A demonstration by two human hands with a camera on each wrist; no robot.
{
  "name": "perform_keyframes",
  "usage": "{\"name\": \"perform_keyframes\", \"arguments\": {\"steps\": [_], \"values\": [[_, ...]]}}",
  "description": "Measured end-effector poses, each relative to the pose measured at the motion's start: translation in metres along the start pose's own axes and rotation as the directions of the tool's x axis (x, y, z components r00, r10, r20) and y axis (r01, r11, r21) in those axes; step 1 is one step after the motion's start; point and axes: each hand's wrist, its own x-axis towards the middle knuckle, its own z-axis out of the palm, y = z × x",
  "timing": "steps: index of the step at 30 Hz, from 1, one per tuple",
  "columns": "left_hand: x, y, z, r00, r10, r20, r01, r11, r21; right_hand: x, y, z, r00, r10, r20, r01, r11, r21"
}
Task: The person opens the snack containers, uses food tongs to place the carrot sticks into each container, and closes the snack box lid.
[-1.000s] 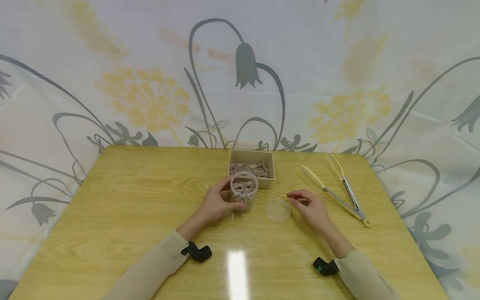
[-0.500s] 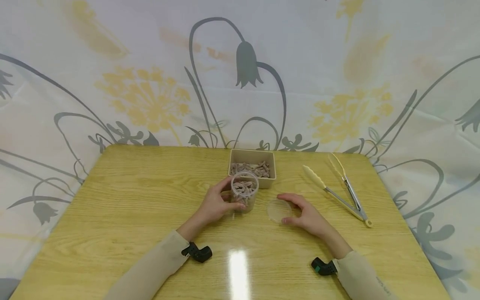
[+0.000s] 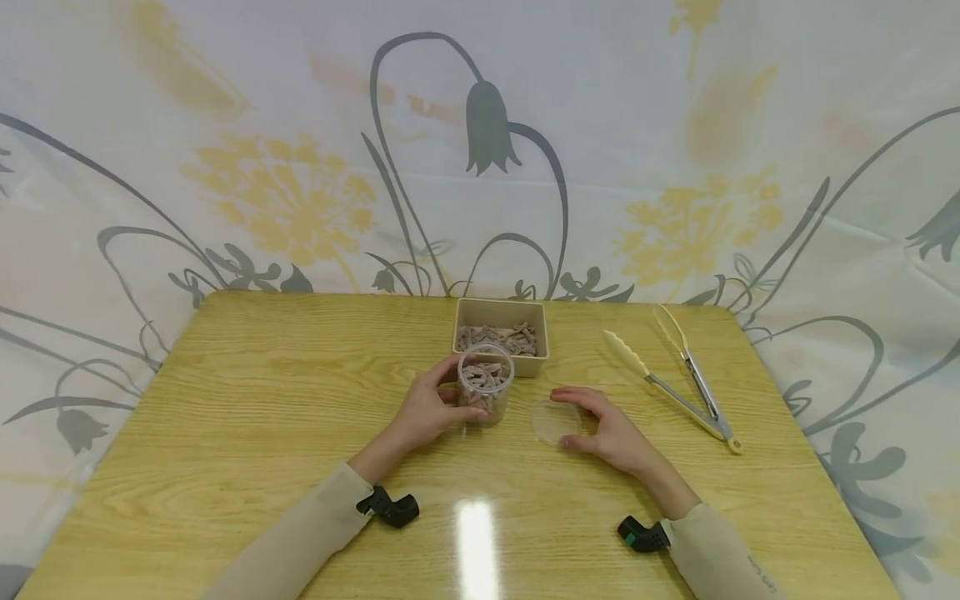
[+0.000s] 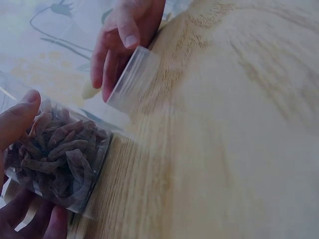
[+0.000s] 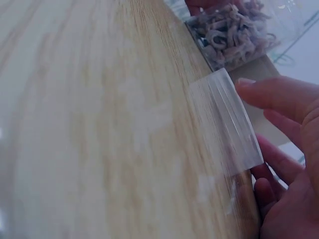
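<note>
My left hand (image 3: 424, 408) grips a clear round jar (image 3: 486, 390), thumb on the near side and fingers round the far side. Greyish-brown dried strips (image 4: 60, 154) fill much of the jar, whose top is uncovered. To its right, my right hand (image 3: 611, 429) holds a clear round lid (image 3: 551, 422) by its edge. In the right wrist view, the thumb is at one side of the lid's rim and the fingers at the other. Whether the lid touches the table or is slightly raised, I cannot tell.
Just behind the jar stands a beige rectangular box (image 3: 537, 367) with more of the strips inside. Spread metal tongs (image 3: 701, 392) with cream tips lie at the right. A floral backdrop (image 3: 300, 125) hangs behind the wooden table (image 3: 300, 358).
My right hand has moved left, from beside the lid to its rim, with thumb and fingers now spread across it. The left hand keeps its hold on the jar.
</note>
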Motion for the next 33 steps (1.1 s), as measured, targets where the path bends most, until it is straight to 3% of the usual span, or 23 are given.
{"name": "perform_keyframes", "arguments": {"steps": [7,14,21,28,33], "values": [[-0.001,0.001,-0.003,1.0,-0.004,-0.009,0.004,1.0,0.009,0.003,0.0,0.003,1.0,-0.026,0.014,0.027,0.999,-0.033],[0.001,0.003,-0.004,1.0,0.01,-0.003,-0.01,1.0,0.03,0.004,-0.004,0.002,0.998,-0.061,-0.026,0.057,0.989,-0.134],[0.001,0.003,-0.004,1.0,0.018,0.007,-0.018,1.0,0.014,0.008,-0.011,-0.005,0.988,-0.144,-0.058,0.128,0.967,-0.219],[0.002,0.002,-0.003,1.0,0.02,0.013,-0.02,0.999,0.025,0.018,-0.025,-0.016,0.971,-0.212,-0.112,0.188,0.963,-0.191],[0.003,0.0,-0.003,1.0,0.026,0.008,-0.026,0.999,0.025,0.027,-0.038,-0.022,0.971,-0.202,-0.125,0.182,0.971,-0.154]]}}
